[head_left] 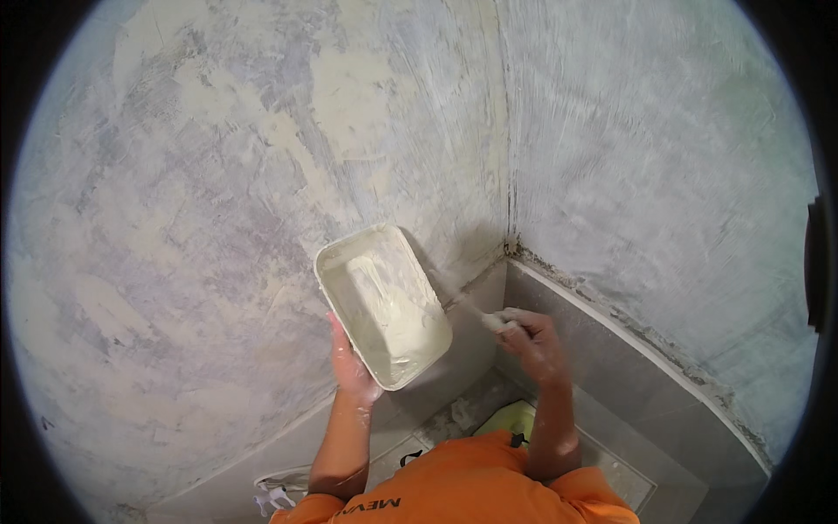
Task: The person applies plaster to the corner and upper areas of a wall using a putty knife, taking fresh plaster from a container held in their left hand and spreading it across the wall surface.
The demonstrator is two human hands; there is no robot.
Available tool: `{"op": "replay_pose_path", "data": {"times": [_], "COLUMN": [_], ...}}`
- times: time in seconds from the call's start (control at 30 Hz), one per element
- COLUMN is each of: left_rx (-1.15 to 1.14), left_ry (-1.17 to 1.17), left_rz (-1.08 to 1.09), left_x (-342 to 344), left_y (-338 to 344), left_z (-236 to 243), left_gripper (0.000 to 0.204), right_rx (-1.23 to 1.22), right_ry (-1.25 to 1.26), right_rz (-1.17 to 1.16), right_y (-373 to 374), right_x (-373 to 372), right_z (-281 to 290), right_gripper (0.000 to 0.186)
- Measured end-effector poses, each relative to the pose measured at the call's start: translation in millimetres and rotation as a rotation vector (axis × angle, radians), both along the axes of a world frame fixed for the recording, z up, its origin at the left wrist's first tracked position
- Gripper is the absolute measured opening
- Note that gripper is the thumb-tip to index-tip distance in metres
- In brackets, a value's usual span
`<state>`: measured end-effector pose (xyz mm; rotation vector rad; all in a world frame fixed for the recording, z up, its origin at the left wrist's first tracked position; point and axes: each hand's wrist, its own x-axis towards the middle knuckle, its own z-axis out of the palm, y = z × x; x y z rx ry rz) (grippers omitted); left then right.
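Observation:
My left hand [351,365] grips a cream-coloured rectangular tub [330,297] from its left side and underneath, tilting it before the wall. Thick off-white filler [388,293] coats the inside of the tub and lies in a ridged mass. My right hand [537,347] is closed around the pale handle of a putty knife [471,307], just right of the tub. The knife's blade is smeared by motion and points toward the wall near the corner; whether it touches the wall I cannot tell. White residue marks both hands.
The left wall [192,244] carries patchy filler and meets the streaked right wall [646,157] at a vertical corner. Grey panels [602,336] run along the bottom, with a rough ledge above the right one. A yellow-green object [506,417] sits low behind my orange shirt.

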<state>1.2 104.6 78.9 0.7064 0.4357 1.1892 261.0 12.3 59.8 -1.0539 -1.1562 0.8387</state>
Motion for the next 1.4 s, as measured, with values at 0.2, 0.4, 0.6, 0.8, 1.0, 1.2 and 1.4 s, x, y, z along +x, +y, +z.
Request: {"op": "replay_pose_path", "data": {"times": [0.2,0.4,0.6,0.8,1.0,1.2,1.4], "left_rx": [-0.037,-0.091,0.105,0.256,0.523,0.292,0.504], "left_ry": [0.058,-0.111,0.151,0.256,0.248,0.290,0.264], "left_rz": [0.036,0.011,0.193,0.354,0.207,0.227,0.215], "left_x": [-7,-24,-24,-34,-58,-77,-102], "left_y": [-4,-7,-18,-23,-17,-19,-9], "left_z": [-7,-19,-9,-27,-66,-86,-90], "left_gripper": [0.079,0.082,0.086,0.087,0.086,0.074,0.071], "right_rx": [0.029,-0.149,-0.207,-0.092,0.023,-0.044,-0.012], "right_ry": [-0.317,-0.544,-0.414,-0.302,-0.295,-0.216,-0.234], "right_rz": [-0.039,-0.231,-0.256,-0.140,-0.081,-0.122,-0.142], "right_y": [10,9,-23,-54,-54,-68,-94], "right_x": [-20,16,24,-3,-18,-25,-23], "right_z": [5,-30,-12,40,40,43,62], "right_gripper": [0.031,0.033,0.038,0.046,0.048,0.046,0.043]}}
